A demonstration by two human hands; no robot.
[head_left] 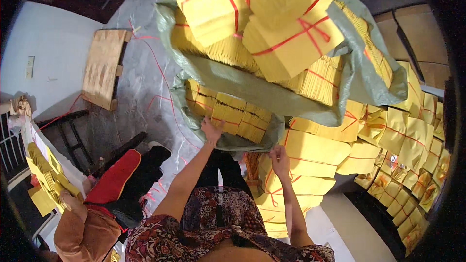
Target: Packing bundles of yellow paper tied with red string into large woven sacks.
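Note:
In front of me a grey-green woven sack [284, 135] stands with its mouth open, packed with rows of yellow paper bundles [228, 113] tied with red string. My left hand [212, 131] reaches over the near left rim, its fingers spread against the bundles inside. At the near right corner, my right hand [279, 161] is closed in a pinch on the sack's edge. Just beyond, a second grey-green sack [218, 70] is filled with yellow paper stacks, and a large tied paper stack [291, 48] lies on top.
More tied yellow stacks [310, 153] are piled at the right, with further bundles [407, 136] along the wall. A wooden pallet [103, 68] leans at the left. Loose red string [158, 65] trails over the grey floor. Another person [87, 228] sits at lower left, holding yellow paper.

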